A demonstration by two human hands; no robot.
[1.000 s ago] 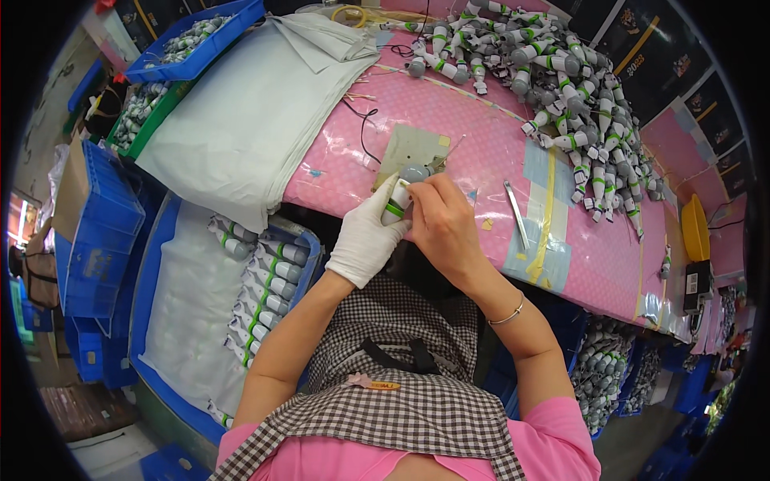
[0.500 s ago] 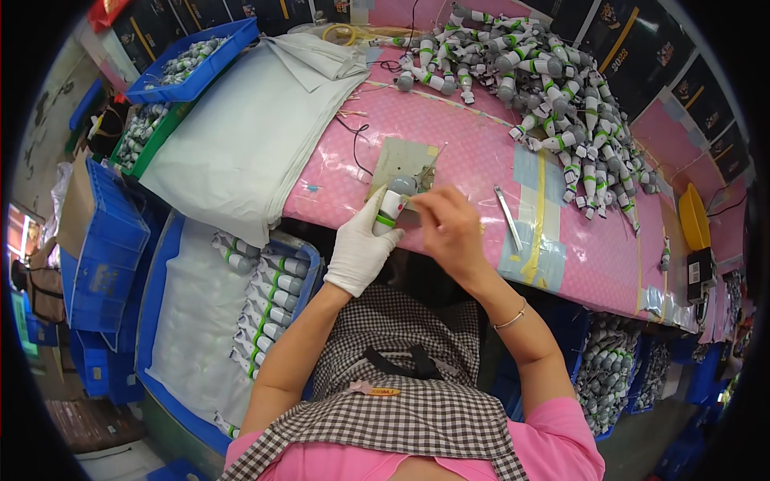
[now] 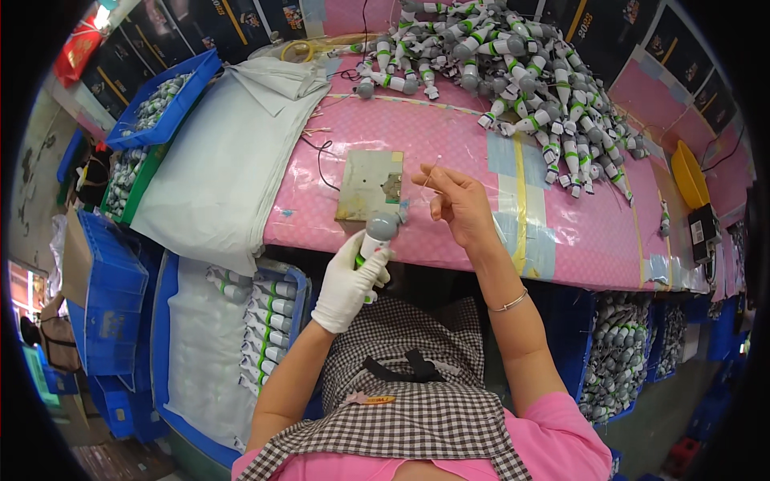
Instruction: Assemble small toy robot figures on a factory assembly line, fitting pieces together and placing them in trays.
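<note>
My left hand [image 3: 346, 290], in a white glove, is closed round a small toy figure [image 3: 381, 228] with a grey domed head, white body and green band. It holds the figure tilted, head up, at the table's front edge. My bare right hand [image 3: 459, 204] is raised to the right of it, apart from the figure. Thumb and fingers pinch a thin, pale stick [image 3: 434, 170] that looks like a cotton swab. A metal box [image 3: 367, 183] with an opening at its right side lies just beyond the figure's head.
Many similar figures are heaped [image 3: 521, 64] at the table's back right. White sheeting [image 3: 216, 152] covers its left side. A lined blue crate [image 3: 200, 345] at lower left holds rows of figures. Thin sticks [image 3: 315, 130] and a black cable [image 3: 321, 164] lie left of the box.
My right hand has drawn away from the figure, up and to the right. My left hand has lowered the figure toward me, away from the metal box. The whole view has shifted a little.
</note>
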